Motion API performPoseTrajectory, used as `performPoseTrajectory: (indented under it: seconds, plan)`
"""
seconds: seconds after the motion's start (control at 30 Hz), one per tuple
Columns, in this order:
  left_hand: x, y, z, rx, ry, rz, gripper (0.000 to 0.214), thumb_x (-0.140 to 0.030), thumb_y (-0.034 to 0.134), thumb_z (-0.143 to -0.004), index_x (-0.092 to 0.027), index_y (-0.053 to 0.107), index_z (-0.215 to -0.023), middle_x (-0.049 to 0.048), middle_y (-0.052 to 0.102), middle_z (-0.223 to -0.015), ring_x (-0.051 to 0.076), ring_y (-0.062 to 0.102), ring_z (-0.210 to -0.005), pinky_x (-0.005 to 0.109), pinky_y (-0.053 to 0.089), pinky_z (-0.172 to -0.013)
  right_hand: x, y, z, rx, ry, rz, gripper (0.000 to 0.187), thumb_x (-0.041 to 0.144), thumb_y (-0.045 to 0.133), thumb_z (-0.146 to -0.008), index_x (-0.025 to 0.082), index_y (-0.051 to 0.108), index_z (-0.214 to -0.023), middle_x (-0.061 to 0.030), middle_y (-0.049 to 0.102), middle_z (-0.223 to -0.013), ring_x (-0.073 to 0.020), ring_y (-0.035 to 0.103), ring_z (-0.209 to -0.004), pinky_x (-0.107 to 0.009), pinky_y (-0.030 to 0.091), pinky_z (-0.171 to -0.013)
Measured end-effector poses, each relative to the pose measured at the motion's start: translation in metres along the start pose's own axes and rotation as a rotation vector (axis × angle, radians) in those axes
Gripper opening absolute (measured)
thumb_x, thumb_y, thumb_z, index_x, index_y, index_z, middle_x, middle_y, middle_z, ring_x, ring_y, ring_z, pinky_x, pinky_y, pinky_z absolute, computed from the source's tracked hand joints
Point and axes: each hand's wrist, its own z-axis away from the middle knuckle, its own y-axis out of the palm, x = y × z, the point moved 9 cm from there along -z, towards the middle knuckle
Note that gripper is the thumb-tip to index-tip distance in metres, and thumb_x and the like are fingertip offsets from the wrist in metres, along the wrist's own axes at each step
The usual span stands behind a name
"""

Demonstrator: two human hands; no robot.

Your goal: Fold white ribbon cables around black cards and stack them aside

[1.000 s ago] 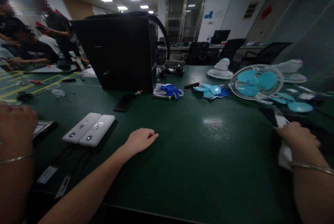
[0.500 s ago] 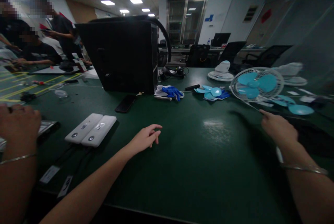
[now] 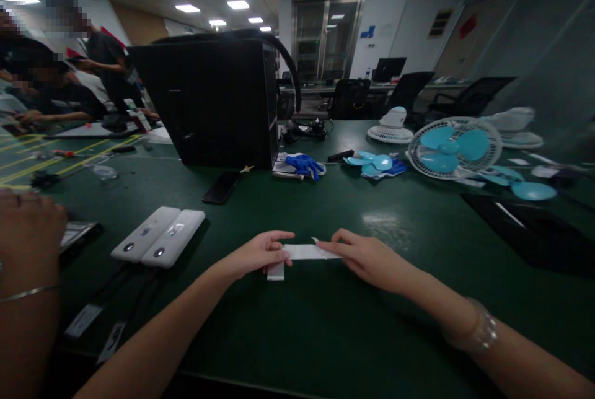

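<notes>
A white paper strip [image 3: 304, 252] with faint print stretches between my two hands above the green table. My left hand [image 3: 263, 253] pinches its left end between thumb and fingers, the index finger pointing out over it. Below those fingers a short folded part of the strip hangs down. At the other end, my right hand [image 3: 365, 256] grips the strip with its fingertips; a small white tip sticks up beside them. A clear bracelet is on my right wrist.
Another person's hand [image 3: 30, 225] rests at the left edge, by two white power banks [image 3: 158, 236]. Farther back are a phone [image 3: 220, 188], a black computer case [image 3: 209, 108], gloves [image 3: 304, 165], blue fan blades [image 3: 372, 163] and a fan grille [image 3: 453, 147]. A black bag-like sheet [image 3: 534, 238] lies right.
My right hand has come from the far right, near the fan, to the middle with the paper strip. My left hand, empty before, has closed on the strip's other end.
</notes>
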Motion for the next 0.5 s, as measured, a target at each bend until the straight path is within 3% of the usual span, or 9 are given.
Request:
performPoseTrajectory:
  seconds: [0.1,0.17,0.23,0.33,0.43,0.5]
  plan:
    - [0.005,0.003,0.000,0.053,-0.003,-0.148,0.051,-0.034,0.067,-0.080,-0.018,0.055,-0.126,0.0048,0.069,-0.087,0.011,0.058,-0.064,0.019,0.036,-0.048,-0.033,0.005,0.006,0.131,0.112,-0.262,0.068,0.042,0.067,-0.076,0.034,0.044,-0.139,-0.0031,0.054,-0.122,-0.0191,0.056,-0.097,-0.033,0.049,-0.080]
    - [0.006,0.003,-0.001,0.052,-0.008,-0.202,0.043,-0.036,0.065,-0.080,-0.015,0.060,-0.118,0.0053,0.069,-0.086,0.012,0.059,-0.066,0.019,0.037,-0.048,-0.077,-0.004,0.015,0.137,0.255,-0.414,0.074,0.047,0.072,-0.069,0.030,0.048,-0.137,-0.0052,0.057,-0.122,-0.0214,0.057,-0.101,-0.033,0.050,-0.081]
    - [0.006,0.003,-0.002,0.051,-0.014,-0.209,0.040,-0.036,0.064,-0.081,-0.014,0.061,-0.114,0.0055,0.069,-0.087,0.012,0.059,-0.066,0.019,0.037,-0.048,-0.135,-0.031,0.031,-0.055,0.436,-0.416,0.066,0.047,0.062,-0.079,0.025,0.046,-0.138,-0.0099,0.053,-0.130,-0.0228,0.053,-0.112,-0.034,0.047,-0.089]
    - [0.005,0.004,-0.002,0.064,-0.039,-0.187,0.037,-0.035,0.063,-0.082,-0.014,0.059,-0.112,0.0052,0.069,-0.088,0.012,0.059,-0.066,0.021,0.039,-0.050,-0.221,-0.076,0.081,-0.419,0.773,-0.340,0.068,0.042,0.059,-0.079,0.020,0.040,-0.140,-0.0125,0.040,-0.143,-0.0227,0.039,-0.129,-0.033,0.036,-0.103]
    - [0.006,0.004,-0.002,0.065,-0.068,-0.175,0.033,-0.033,0.061,-0.083,-0.015,0.059,-0.111,0.0042,0.068,-0.088,0.012,0.059,-0.067,0.021,0.040,-0.052,-0.277,-0.099,0.151,-0.636,1.088,-0.292,0.066,0.039,0.044,-0.086,0.015,0.027,-0.145,-0.0190,0.042,-0.140,-0.0226,0.045,-0.125,-0.036,0.040,-0.099]
    - [0.005,0.005,-0.002,0.059,-0.081,-0.171,0.031,-0.034,0.059,-0.085,-0.016,0.059,-0.110,0.0034,0.068,-0.086,0.012,0.058,-0.066,0.021,0.040,-0.052,-0.297,-0.105,0.199,-0.718,1.290,-0.236,0.073,0.042,0.051,-0.081,0.014,0.029,-0.145,-0.0247,0.040,-0.139,-0.0306,0.043,-0.126,-0.047,0.037,-0.099]
